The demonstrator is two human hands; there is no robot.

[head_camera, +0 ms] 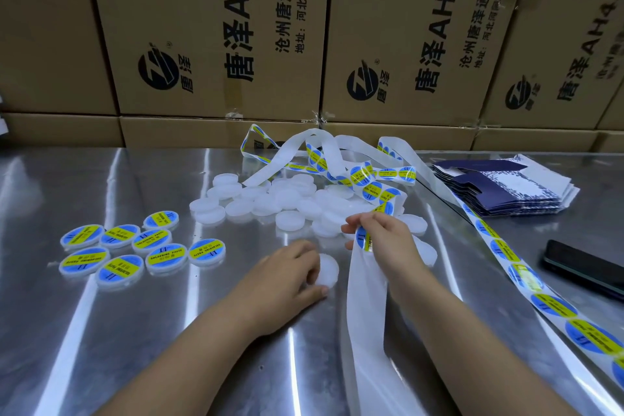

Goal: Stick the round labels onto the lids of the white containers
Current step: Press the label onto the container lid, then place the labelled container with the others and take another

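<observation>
While labelled containers (135, 253) cluster at the frame's left on the worktop (135, 331), the left hand (287, 275) at lower centre curls its fingers round a bare white container (329, 268) resting there, and just right of it the right hand (383, 243) pinches the label strip (366, 284) in its fingers.

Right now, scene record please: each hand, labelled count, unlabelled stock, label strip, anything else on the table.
left hand: grips one bare white container on the metal table
right hand: pinches the label strip at a round label
labelled containers: eight, grouped at left
unlabelled containers: loose pile behind the hands
strip layout: tangled over the pile, a labelled run trailing along the right
other: stack of flat blue cartons, phone, both right
background: cardboard boxes
</observation>
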